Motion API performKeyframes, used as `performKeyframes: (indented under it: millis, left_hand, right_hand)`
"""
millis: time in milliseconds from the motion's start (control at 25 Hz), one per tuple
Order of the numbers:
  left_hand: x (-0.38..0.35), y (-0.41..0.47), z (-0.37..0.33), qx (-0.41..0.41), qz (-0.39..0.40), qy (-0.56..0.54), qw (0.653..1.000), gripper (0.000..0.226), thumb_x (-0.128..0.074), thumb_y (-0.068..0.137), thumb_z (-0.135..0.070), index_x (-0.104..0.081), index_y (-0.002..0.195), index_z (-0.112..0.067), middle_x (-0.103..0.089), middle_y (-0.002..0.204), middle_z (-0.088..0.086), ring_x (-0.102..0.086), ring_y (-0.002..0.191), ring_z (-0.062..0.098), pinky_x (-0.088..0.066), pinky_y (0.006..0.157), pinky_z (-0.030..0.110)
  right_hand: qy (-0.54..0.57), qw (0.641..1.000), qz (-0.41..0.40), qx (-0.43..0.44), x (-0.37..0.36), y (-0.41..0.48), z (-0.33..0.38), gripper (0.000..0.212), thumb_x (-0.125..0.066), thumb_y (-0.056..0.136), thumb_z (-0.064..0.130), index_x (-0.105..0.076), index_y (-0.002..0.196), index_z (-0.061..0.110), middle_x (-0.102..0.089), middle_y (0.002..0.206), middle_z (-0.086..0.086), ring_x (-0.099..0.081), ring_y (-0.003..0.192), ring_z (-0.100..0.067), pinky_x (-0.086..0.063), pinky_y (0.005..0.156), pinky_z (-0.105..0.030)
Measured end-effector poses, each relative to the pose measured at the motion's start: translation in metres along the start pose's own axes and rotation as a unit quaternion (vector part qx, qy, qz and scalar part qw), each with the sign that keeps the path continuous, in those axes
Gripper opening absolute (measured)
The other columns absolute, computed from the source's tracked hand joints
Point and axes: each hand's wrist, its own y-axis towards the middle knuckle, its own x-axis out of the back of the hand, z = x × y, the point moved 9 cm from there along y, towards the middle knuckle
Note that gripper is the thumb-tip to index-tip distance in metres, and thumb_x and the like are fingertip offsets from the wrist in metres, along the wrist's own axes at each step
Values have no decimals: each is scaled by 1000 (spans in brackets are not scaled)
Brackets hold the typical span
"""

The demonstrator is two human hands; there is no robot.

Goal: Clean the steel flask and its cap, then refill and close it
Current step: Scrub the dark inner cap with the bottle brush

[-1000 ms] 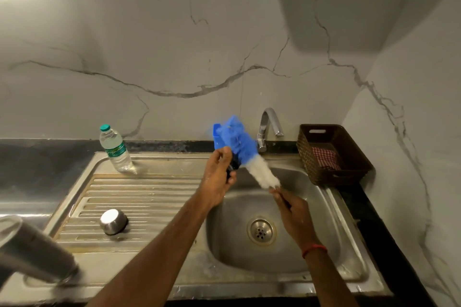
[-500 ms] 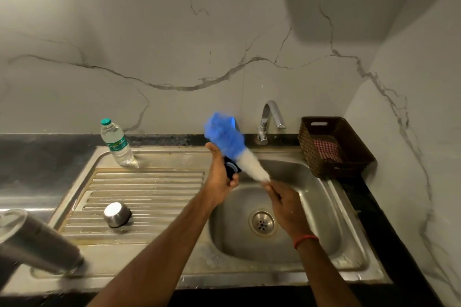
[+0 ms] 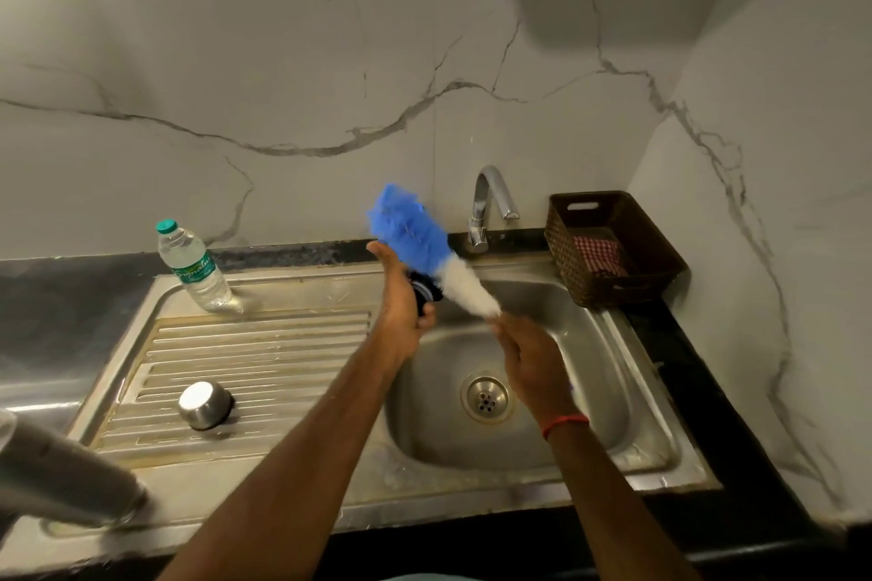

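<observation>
- The long stainless steel sink fills the lower part of the view. Its ribbed drainboard is at 9 o'clock and its round basin at 5 o'clock.
- The grey cylindrical steel flask is at 8 o'clock, on the front left corner of the sink. It is blurred and looks tilted.
- A dark brown woven plastic basket stands at 3 o'clock on the black counter, just beside the basin, with a red checked cloth inside.
- The blue and white bristled bottle brush is held over the basin. Its blue end points to 11 o'clock.
- The right hand grips the brush just below the white bristles. Its fingers are closed, and the handle is hidden under them.
- The left hand is curled around a small dark round piece that touches the bristles.
- A clear plastic water bottle with a green lid stands at 10 o'clock on the sink's back edge.
- A curved chrome tap rises at 1 o'clock behind the basin.
- The round shiny steel cap sits on the drainboard, well apart from the flask.
- A red thread circles the right wrist.
</observation>
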Motion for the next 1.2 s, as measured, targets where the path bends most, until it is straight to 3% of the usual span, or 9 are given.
performKeyframes:
  millis: [120,240,360,520,640,760,880,1040,1200]
  left_hand:
    - [15,9,-5,0,0,-45,999,94,-21,74,-94,-61,103,-14,-56,70,2,-38,43,6,-31,33,16]
    - [16,11,-3,-1,-3,-60,998,100,-27,69,-95,-57,118,-13,-60,79,6,-37,41,6,-30,32,16]
    - [11,10,1,18,27,-89,996,86,-46,76,-86,-58,121,-13,-61,82,5,-35,41,5,-30,32,17]
    - [18,8,-1,37,45,-182,982,55,-66,85,-56,-61,119,-14,-64,88,2,-35,40,3,-30,32,13]
    - [25,9,-1,42,40,-215,975,39,-64,86,-52,-58,107,-19,-60,82,3,-41,40,3,-31,31,14]
    - [32,10,4,38,-25,-149,988,48,-53,95,-59,-63,115,-16,-68,86,7,-49,46,8,-33,36,16]
    - [42,10,7,27,-95,-77,992,33,-49,104,-44,-64,102,-15,-65,81,3,-49,53,9,-34,41,19]
    - [47,9,4,30,-86,-81,993,39,-49,103,-47,-65,102,-12,-63,73,3,-43,49,10,-34,35,19]
    - [39,5,12,15,-106,-24,994,43,-43,105,-51,-60,100,-11,-59,73,5,-42,45,10,-31,33,20]
  right_hand:
    - [42,998,32,-40,1,-31,-21,19,-52,102,27,-67,113,28,-67,96,-2,-63,89,-11,-54,78,-39]
    - [18,999,36,-19,-5,8,5,25,-52,102,15,-68,121,16,-69,109,-6,-65,101,-16,-52,88,-29]
    - [12,999,48,3,-9,26,21,29,-49,104,22,-65,128,17,-69,111,-4,-64,100,-12,-52,86,-27]
    - [114,988,38,-93,1,-8,-22,25,-55,101,16,-66,115,34,-64,84,4,-59,72,-2,-47,67,-26]
    - [105,986,12,-132,6,-3,-25,14,-56,100,16,-68,105,23,-59,72,3,-52,62,-3,-42,61,-27]
    - [64,997,8,-49,10,20,8,16,-57,100,19,-70,109,15,-63,84,3,-57,76,-4,-46,67,-23]
    - [7,998,57,31,-10,27,30,23,-54,101,23,-68,118,17,-63,96,1,-59,87,-10,-48,75,-23]
    - [40,997,53,-37,-4,2,-18,24,-56,98,18,-70,118,21,-67,103,3,-66,98,-20,-51,88,-29]
    - [34,998,50,-6,-7,14,8,27,-53,101,20,-69,123,17,-70,109,1,-66,100,-13,-54,89,-34]
